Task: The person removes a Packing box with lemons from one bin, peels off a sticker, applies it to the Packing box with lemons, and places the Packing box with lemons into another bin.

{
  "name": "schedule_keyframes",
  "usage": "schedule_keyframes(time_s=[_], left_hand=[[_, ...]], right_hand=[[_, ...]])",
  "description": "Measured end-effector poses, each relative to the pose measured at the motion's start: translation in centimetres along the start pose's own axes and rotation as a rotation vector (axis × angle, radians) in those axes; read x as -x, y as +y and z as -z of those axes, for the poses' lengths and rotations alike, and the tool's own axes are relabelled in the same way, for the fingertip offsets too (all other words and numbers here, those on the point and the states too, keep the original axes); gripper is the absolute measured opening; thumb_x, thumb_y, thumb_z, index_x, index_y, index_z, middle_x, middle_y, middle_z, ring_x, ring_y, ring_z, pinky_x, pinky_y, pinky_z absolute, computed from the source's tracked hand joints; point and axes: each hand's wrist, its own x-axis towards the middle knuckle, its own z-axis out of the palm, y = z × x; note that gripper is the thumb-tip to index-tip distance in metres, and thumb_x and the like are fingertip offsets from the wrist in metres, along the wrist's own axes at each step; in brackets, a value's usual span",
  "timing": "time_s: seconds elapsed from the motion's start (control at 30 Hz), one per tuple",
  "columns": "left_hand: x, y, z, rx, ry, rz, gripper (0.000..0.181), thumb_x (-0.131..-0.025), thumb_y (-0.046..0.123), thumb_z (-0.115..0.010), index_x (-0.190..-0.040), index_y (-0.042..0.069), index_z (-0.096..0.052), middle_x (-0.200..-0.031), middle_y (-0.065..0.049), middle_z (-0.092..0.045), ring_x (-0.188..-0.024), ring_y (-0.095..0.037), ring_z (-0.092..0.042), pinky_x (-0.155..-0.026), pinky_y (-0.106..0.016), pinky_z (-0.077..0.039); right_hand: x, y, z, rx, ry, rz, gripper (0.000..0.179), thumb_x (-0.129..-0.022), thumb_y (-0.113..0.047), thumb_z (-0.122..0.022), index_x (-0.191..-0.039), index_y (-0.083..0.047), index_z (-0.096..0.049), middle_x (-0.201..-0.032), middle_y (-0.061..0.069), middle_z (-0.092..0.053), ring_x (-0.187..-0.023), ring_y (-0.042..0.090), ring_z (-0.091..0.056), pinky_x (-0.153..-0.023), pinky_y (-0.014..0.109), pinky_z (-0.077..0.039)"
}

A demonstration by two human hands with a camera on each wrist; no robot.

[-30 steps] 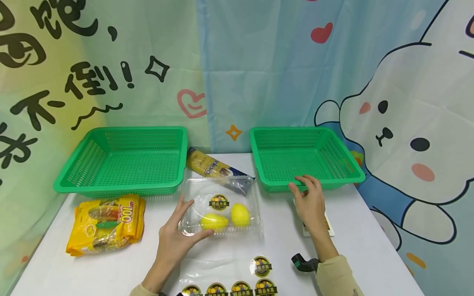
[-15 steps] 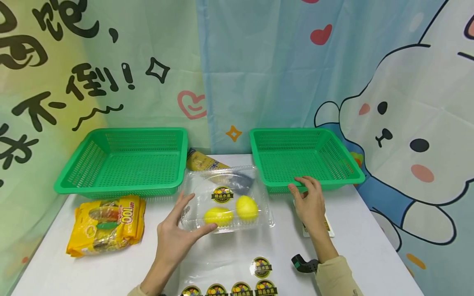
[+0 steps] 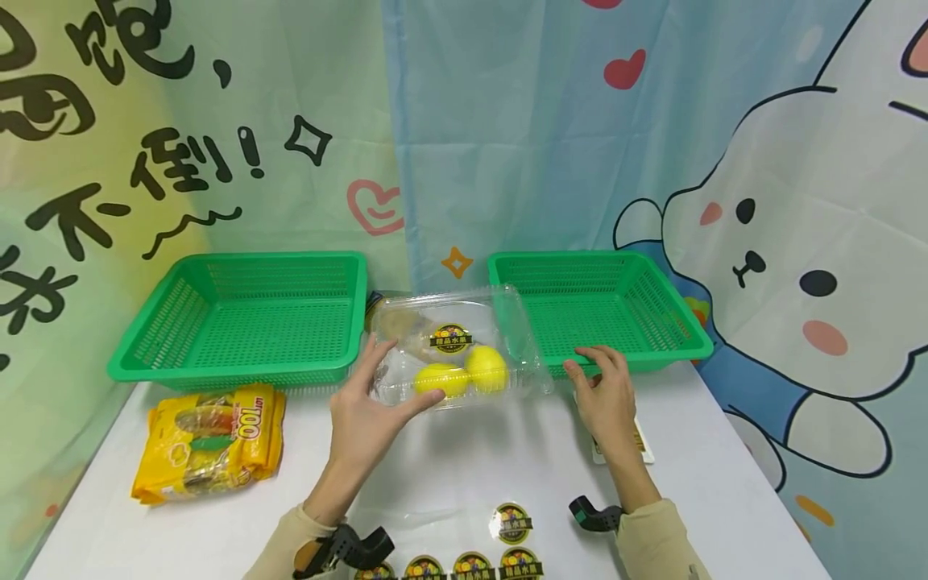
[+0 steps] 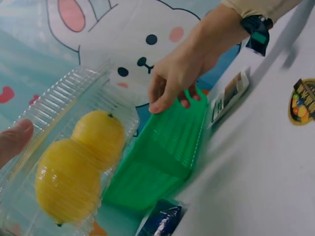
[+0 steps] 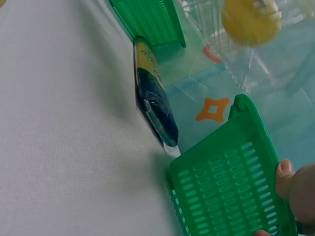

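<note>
My left hand point(image 3: 370, 423) grips a clear plastic clamshell box point(image 3: 471, 310) by its left side, thumb at the front and fingers farther back. Inside lie two lemons point(image 3: 486, 369), and a round fruit label sits on the lid. The box is tilted and raised above the table, its right end overlapping the right green basket point(image 3: 573, 258) in the head view. On that basket's near rim, my right hand point(image 3: 607, 407) holds the edge between thumb and fingers. The right wrist view shows the thumb point(image 5: 284, 178) against the rim.
Another green basket point(image 3: 239, 374) stands at the back left, with a yellow snack bag point(image 3: 210, 443) before it. A pasta packet point(image 5: 153, 93) lies between the baskets. Round stickers on a clear sheet point(image 3: 512, 524) lie in front; a white-edged card point(image 3: 644, 447) is partly under my right forearm.
My left hand has lifted the clamshell box with the lemons and carried it away from me and slightly right. My right hand stays at the basket rim.
</note>
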Motion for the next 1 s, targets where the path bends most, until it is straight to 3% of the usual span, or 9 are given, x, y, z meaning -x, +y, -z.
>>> schedule_keyframes(time_s=[0.23,0.33,0.43,0.57,0.67,0.77,0.87,0.93,1.0], left_hand=[[-1.8,0.6,-2.1,-0.003,0.003,-0.002,0.089,-0.066,0.053,-0.097,-0.144,0.029,-0.062,-0.162,-0.016,-0.045,-0.143,-0.039,-0.053,-0.107,-0.057,-0.052],[-2.6,1.2,-2.9,-0.004,-0.006,0.005,0.090,-0.066,0.055,-0.097,-0.145,0.029,-0.061,-0.162,-0.016,-0.044,-0.142,-0.041,-0.053,-0.103,-0.055,-0.055],[-3.5,1.8,-3.6,-0.002,-0.015,0.018,0.093,-0.066,0.058,-0.095,-0.147,0.027,-0.060,-0.165,-0.013,-0.042,-0.128,-0.044,-0.062,-0.093,-0.052,-0.058],[-4.7,2.5,-4.6,0.000,-0.023,0.034,0.093,-0.068,0.060,-0.093,-0.147,0.028,-0.059,-0.166,-0.011,-0.040,-0.131,-0.046,-0.059,-0.104,-0.058,-0.050],[-5.5,2.7,-5.3,0.004,-0.020,0.020,0.092,-0.068,0.060,-0.094,-0.146,0.026,-0.060,-0.165,-0.014,-0.042,-0.147,-0.042,-0.046,-0.116,-0.060,-0.041],[-6.1,2.7,-6.0,0.012,-0.015,-0.004,0.092,-0.067,0.057,-0.095,-0.146,0.022,-0.061,-0.163,-0.017,-0.043,-0.152,-0.037,-0.041,-0.114,-0.056,-0.045],[-6.6,2.8,-6.6,0.009,-0.021,-0.016,0.093,-0.067,0.056,-0.095,-0.146,0.021,-0.061,-0.163,-0.019,-0.042,-0.144,-0.039,-0.051,-0.095,-0.048,-0.055],[-6.8,2.9,-7.0,0.013,-0.031,-0.014,0.093,-0.068,0.056,-0.095,-0.147,0.021,-0.060,-0.164,-0.020,-0.040,-0.116,-0.041,-0.069,-0.074,-0.042,-0.054],[-7.0,3.0,-7.4,0.015,-0.041,-0.005,0.092,-0.069,0.057,-0.094,-0.148,0.023,-0.059,-0.164,-0.020,-0.039,-0.080,-0.037,-0.071,-0.058,-0.039,-0.047]], right_hand=[[-0.1,0.1,-0.1,-0.002,0.005,0.004,0.036,-0.099,-0.028,-0.074,-0.130,-0.009,-0.071,-0.145,0.017,-0.055,-0.079,0.021,-0.059,-0.065,0.030,-0.043],[-0.1,0.1,0.0,0.007,0.008,0.003,0.036,-0.099,-0.028,-0.074,-0.129,-0.009,-0.071,-0.145,0.016,-0.056,-0.079,0.020,-0.059,-0.064,0.029,-0.043],[-0.1,0.0,0.1,0.009,0.012,0.001,0.036,-0.099,-0.029,-0.075,-0.128,-0.008,-0.071,-0.144,0.015,-0.057,-0.078,0.019,-0.058,-0.064,0.029,-0.043],[0.0,-0.1,0.2,0.004,0.015,0.002,0.036,-0.099,-0.029,-0.075,-0.128,-0.008,-0.072,-0.144,0.015,-0.057,-0.078,0.019,-0.057,-0.064,0.029,-0.043],[0.0,0.0,0.2,0.007,0.014,0.004,0.036,-0.099,-0.030,-0.075,-0.128,-0.009,-0.072,-0.143,0.014,-0.058,-0.077,0.019,-0.058,-0.064,0.029,-0.043],[0.0,0.1,0.1,0.008,0.011,0.008,0.036,-0.099,-0.030,-0.074,-0.128,-0.009,-0.072,-0.143,0.014,-0.058,-0.078,0.019,-0.059,-0.064,0.028,-0.043],[0.0,0.0,0.2,0.007,0.009,0.012,0.036,-0.099,-0.030,-0.074,-0.128,-0.009,-0.072,-0.144,0.014,-0.057,-0.078,0.020,-0.059,-0.063,0.028,-0.043],[0.0,0.0,0.2,0.005,0.008,0.010,0.036,-0.099,-0.030,-0.074,-0.128,-0.009,-0.072,-0.143,0.014,-0.057,-0.079,0.021,-0.059,-0.064,0.028,-0.043],[0.0,0.0,0.3,0.008,0.008,0.005,0.035,-0.098,-0.029,-0.074,-0.128,-0.009,-0.072,-0.144,0.015,-0.057,-0.079,0.021,-0.059,-0.064,0.029,-0.043]])
